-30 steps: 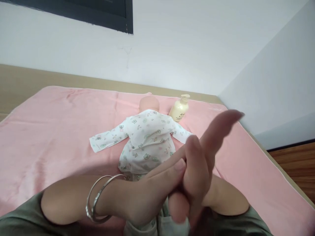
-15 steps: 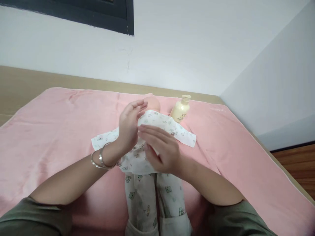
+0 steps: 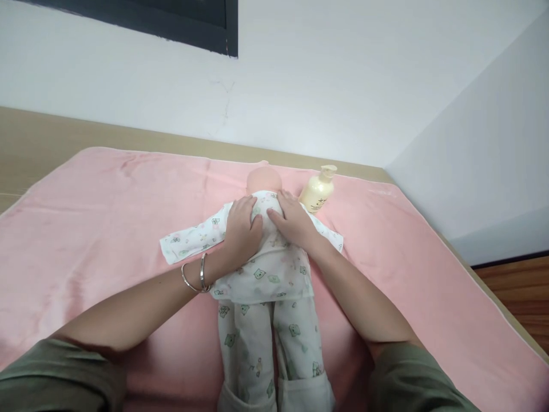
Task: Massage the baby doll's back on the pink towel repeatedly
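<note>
A baby doll (image 3: 265,178) in a white printed top (image 3: 274,277) and matching trousers (image 3: 253,349) lies stretched out, its bare head at the far end. My left hand (image 3: 243,232) rests flat on the left part of the doll's upper body, thumb pointing inward. On the other side, my right hand (image 3: 294,220) lies on the upper body near the shoulder, fingers extended and thumb apart. Both palms press against the cloth and neither hand grasps anything. The doll's sleeves spread out to either side.
Just beyond my right hand stands a cream pump bottle (image 3: 318,191). A pink blanket (image 3: 107,229) lies under the doll on a wooden surface (image 3: 38,134). A white wall (image 3: 300,86) rises behind, with a dark frame (image 3: 184,23) at upper left.
My hands were raised and close together above the doll's upper body. They have moved apart and come down flat onto it. The doll and the bottle stay in place.
</note>
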A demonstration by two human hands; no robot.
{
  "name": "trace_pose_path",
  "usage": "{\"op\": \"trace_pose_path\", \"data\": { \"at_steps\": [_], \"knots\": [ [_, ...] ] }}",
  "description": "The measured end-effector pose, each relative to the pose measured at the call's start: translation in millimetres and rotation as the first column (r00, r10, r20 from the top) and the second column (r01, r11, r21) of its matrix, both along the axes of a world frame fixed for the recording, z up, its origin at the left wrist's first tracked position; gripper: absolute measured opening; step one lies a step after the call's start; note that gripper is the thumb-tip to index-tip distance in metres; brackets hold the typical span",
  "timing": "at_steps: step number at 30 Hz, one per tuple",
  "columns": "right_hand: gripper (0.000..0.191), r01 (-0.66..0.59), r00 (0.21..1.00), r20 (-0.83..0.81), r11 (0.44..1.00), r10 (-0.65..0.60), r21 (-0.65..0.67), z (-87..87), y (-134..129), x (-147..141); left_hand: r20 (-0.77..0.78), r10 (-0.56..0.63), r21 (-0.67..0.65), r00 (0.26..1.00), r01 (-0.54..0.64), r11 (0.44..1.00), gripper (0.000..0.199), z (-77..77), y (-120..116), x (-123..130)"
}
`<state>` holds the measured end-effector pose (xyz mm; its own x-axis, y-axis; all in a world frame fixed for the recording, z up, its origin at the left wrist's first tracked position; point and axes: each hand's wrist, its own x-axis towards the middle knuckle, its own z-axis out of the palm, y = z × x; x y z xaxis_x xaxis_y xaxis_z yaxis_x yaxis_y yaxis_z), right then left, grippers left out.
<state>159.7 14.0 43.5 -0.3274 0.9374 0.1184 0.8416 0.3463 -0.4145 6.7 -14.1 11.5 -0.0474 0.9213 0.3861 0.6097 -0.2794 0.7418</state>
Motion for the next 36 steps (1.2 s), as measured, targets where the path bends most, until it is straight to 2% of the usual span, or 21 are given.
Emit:
{"op": "trace_pose_path", "data": {
  "at_steps": [2,4,7,9,10,12,15,17,19,21,23,26,28,31,34,36],
  "knots": [
    [0.066,0.064,0.996,0.06,0.998,-0.064,0.016,2.8,-7.9,-2.6,-0.042,-0.006,-0.013,0.999,0.005,1.0,0.047,-1.3,1.7,-0.3],
    [0.061,0.038,0.994,0.102,0.994,-0.048,0.099,3.4,-22.0,-9.5,-0.084,-0.011,-0.022,0.996,0.009,1.0,0.047,-1.7,4.1,-1.2],
    [0.055,-0.172,0.983,0.09,0.967,0.157,0.189,-0.2,-37.4,-18.8,-0.124,-0.053,-0.011,0.991,0.052,0.999,0.039,-0.9,8.1,-3.2],
    [0.056,-0.274,0.962,0.035,0.945,0.272,0.177,-4.2,-34.1,-18.9,-0.145,-0.078,0.002,0.986,0.079,0.997,0.036,-0.2,9.8,-4.5],
    [0.057,-0.286,0.957,0.002,0.945,0.29,0.158,-5.9,-28.3,-16.7,-0.159,-0.08,0.008,0.984,0.082,0.997,0.036,-0.2,10.1,-5.1],
    [0.056,-0.244,0.967,-0.053,0.965,0.25,0.101,-7.7,-12.3,-9.5,-0.19,-0.061,0.021,0.98,0.066,0.998,0.037,-0.9,9.7,-5.5],
    [0.059,-0.081,0.995,-0.063,0.997,0.081,0.003,-5.3,6.0,0.8,-0.214,-0.016,0.031,0.977,0.023,0.999,0.046,-3.5,7.8,-4.9],
    [0.063,0.022,1.0,-0.015,0.999,-0.023,-0.025,-1.9,5.2,1.7,-0.208,0.004,0.033,0.978,0.003,0.999,0.05,-5.3,6.7,-4.2],
    [0.063,0.079,0.996,0.042,0.997,-0.08,0.016,0.7,-5.9,-3.0,-0.2,0.015,0.037,0.98,-0.007,0.999,0.05,-6.3,6.5,-3.8],
    [0.057,0.039,0.997,0.063,0.994,-0.046,0.101,1.5,-20.8,-10.3,-0.202,0.019,0.04,0.979,-0.011,0.999,0.048,-6.2,7.0,-3.8],
    [0.054,-0.085,0.996,0.042,0.984,0.079,0.154,0.4,-30.7,-16.1,-0.214,0.01,0.029,0.977,-0.004,1.0,0.044,-5.7,7.9,-3.9],
    [0.055,-0.206,0.977,-0.021,0.971,0.21,0.121,-3.9,-25.1,-15.4,-0.221,-0.003,0.019,0.975,0.008,1.0,0.042,-5.5,8.4,-3.7],
    [0.056,-0.177,0.982,-0.051,0.982,0.181,0.07,-6.7,-10.7,-9.4,-0.217,0.009,0.034,0.976,-0.002,0.999,0.046,-6.4,7.9,-3.2],
    [0.06,-0.047,0.998,-0.049,0.999,0.047,-0.002,-7.2,6.8,-0.8,-0.207,0.03,0.041,0.978,-0.022,0.999,0.052,-8.2,6.8,-2.5],
    [0.064,0.08,0.996,0.029,0.997,-0.08,-0.008,-4.3,1.3,-2.2,-0.197,0.034,0.04,0.98,-0.027,0.999,0.051,-8.9,6.8,-2.4],
    [0.061,0.065,0.995,0.066,0.996,-0.07,0.067,-3.4,-11.7,-8.1,-0.196,0.036,0.049,0.98,-0.027,0.998,0.049,-7.9,7.4,-2.6]
  ]
}}
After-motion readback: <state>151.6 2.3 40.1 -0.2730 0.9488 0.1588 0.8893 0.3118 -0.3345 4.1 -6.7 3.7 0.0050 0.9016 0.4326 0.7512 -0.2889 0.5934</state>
